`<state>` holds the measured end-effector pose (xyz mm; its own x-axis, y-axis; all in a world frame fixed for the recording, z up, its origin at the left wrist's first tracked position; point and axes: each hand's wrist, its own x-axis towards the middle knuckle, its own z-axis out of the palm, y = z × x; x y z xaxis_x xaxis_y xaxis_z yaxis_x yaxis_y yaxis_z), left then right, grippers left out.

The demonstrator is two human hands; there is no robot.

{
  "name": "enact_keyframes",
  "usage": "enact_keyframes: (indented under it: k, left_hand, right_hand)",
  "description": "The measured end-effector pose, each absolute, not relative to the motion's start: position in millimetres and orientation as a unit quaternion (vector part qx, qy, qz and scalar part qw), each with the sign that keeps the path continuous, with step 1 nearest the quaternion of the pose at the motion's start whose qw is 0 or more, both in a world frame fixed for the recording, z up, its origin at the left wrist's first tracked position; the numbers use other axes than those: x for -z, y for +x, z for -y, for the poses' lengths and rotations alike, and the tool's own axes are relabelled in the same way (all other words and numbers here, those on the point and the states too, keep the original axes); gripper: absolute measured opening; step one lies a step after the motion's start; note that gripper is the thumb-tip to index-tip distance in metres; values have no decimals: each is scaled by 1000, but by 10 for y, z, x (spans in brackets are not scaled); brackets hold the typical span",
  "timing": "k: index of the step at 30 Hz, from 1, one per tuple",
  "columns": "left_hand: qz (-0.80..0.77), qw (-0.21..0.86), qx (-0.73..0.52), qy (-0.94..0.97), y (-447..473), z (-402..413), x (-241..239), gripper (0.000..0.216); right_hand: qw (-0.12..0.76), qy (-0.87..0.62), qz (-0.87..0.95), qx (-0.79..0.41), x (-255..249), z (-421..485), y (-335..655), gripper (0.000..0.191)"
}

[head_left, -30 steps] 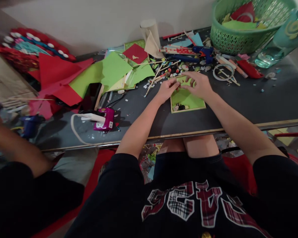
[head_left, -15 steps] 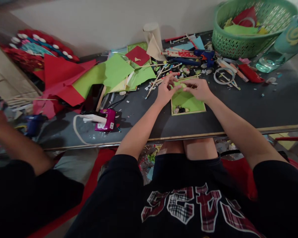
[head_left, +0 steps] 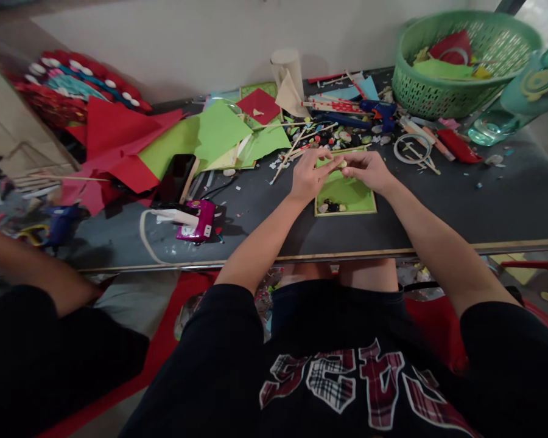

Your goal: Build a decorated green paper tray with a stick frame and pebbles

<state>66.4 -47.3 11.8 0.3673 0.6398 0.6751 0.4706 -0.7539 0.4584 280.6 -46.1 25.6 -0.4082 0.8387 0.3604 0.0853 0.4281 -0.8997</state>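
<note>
A small green framed board (head_left: 352, 196) lies on the dark table (head_left: 484, 194) in front of me, with a few small dark and pale pieces at its near left corner. My left hand (head_left: 309, 173) and my right hand (head_left: 369, 170) meet over its far edge. Both pinch a small pale piece (head_left: 342, 163) between their fingertips. Wooden sticks (head_left: 288, 150) and scattered small beads lie just beyond my hands.
Red and green paper sheets (head_left: 210, 131) cover the table's left. A pink glue gun (head_left: 196, 220) with white cord lies near the front edge. A green basket (head_left: 456, 91), a teal bottle (head_left: 516, 97), a blue glue gun (head_left: 379, 109) and a paper roll (head_left: 287, 68) stand at the back. Another person's arm (head_left: 31, 267) is at left.
My left hand, spread open half a second ago, has closed into a pinch and met my right hand on the small pale piece. The other person's arm has shifted lower.
</note>
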Motion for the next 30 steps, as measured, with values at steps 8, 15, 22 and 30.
enact_keyframes:
  k: [8,15,22,30]
  left_hand:
    - [-334,-29,-507,794,695,443,-6,38]
    - [-342,-81,-508,786,678,470,-26,39]
    - [-375,-31,-476,795,645,431,-21,49]
    - [-360,26,-405,840,629,352,-62,59]
  right_hand:
    - [446,-300,706,-460,-282,495,2772,57]
    - [442,-333,700,-451,-250,492,2733,67]
    - [419,-329,724,-438,-251,462,2729,70]
    - [416,-322,711,-467,-135,330,2738,68]
